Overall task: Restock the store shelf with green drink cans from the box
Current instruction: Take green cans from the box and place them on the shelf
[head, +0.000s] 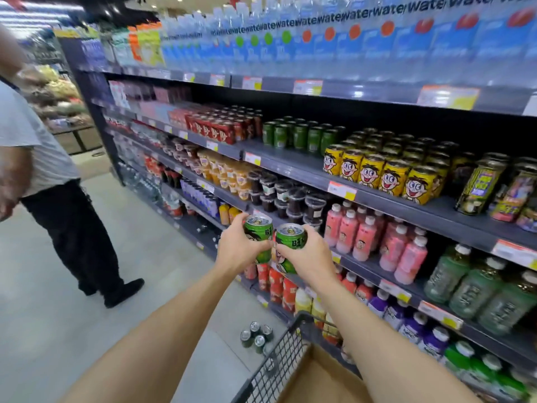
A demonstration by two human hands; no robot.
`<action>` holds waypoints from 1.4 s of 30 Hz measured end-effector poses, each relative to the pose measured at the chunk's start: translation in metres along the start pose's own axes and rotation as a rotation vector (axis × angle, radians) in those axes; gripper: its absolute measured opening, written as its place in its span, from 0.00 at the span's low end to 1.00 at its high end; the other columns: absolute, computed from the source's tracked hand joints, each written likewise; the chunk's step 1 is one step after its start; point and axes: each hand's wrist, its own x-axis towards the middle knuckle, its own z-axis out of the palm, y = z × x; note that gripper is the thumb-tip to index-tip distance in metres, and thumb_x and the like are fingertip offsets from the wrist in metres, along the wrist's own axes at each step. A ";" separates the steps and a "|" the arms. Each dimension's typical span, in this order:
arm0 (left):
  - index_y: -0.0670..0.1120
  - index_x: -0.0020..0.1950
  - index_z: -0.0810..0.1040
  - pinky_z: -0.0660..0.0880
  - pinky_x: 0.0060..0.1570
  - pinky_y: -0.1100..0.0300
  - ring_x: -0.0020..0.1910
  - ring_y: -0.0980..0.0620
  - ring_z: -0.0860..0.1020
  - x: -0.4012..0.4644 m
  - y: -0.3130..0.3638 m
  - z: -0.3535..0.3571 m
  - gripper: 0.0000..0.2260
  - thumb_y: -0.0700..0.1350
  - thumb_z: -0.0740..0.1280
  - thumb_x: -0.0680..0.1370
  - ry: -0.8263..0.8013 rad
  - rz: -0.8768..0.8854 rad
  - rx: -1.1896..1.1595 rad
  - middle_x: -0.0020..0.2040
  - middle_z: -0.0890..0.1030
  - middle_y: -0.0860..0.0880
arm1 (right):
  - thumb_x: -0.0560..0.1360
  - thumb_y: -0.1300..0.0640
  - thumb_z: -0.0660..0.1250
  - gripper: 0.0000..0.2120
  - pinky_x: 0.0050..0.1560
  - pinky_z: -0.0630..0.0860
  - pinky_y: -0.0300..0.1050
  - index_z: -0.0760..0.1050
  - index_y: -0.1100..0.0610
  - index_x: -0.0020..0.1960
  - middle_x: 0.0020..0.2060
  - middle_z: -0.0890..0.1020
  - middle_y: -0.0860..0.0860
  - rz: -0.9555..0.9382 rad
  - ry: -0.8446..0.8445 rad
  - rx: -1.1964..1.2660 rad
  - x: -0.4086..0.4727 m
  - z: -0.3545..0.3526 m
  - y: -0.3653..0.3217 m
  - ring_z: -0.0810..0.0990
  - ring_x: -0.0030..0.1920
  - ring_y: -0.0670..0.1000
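My left hand [239, 249] grips one green drink can [259, 234] and my right hand [303, 253] grips a second green can [291, 239]; the two cans are held upright, side by side and almost touching, in front of the shelves. A row of matching green cans [302, 135] stands on the dark shelf [286, 162] above, with bare shelf space in front of them. The cardboard box [312, 379] sits in a black wire cart [276, 362] at the bottom. Several more green cans [257, 336] stand on the floor by the cart.
Yellow cans [380, 175] fill the shelf right of the green ones, red packs [223, 128] to the left. Pink bottles [366, 237] and jelly cups [290, 196] sit on lower shelves. Another person [55, 181] stands in the aisle to the left.
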 end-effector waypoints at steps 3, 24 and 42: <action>0.51 0.64 0.71 0.70 0.40 0.71 0.48 0.59 0.76 0.021 -0.004 -0.033 0.32 0.50 0.80 0.64 0.023 0.002 -0.010 0.52 0.79 0.56 | 0.65 0.39 0.75 0.22 0.46 0.77 0.47 0.74 0.47 0.53 0.46 0.81 0.45 -0.049 0.002 0.001 0.015 0.021 -0.033 0.79 0.48 0.49; 0.47 0.65 0.67 0.76 0.44 0.55 0.53 0.48 0.78 0.201 -0.073 -0.175 0.35 0.56 0.79 0.65 -0.060 0.102 0.053 0.58 0.79 0.48 | 0.67 0.44 0.75 0.28 0.53 0.75 0.48 0.74 0.53 0.63 0.55 0.80 0.49 -0.021 0.223 -0.025 0.118 0.171 -0.174 0.77 0.57 0.53; 0.48 0.60 0.68 0.77 0.46 0.56 0.50 0.50 0.78 0.398 -0.051 -0.098 0.30 0.52 0.80 0.65 -0.204 0.185 0.037 0.55 0.79 0.49 | 0.69 0.46 0.75 0.24 0.51 0.72 0.48 0.72 0.53 0.60 0.51 0.77 0.48 0.076 0.379 -0.020 0.312 0.170 -0.148 0.74 0.56 0.52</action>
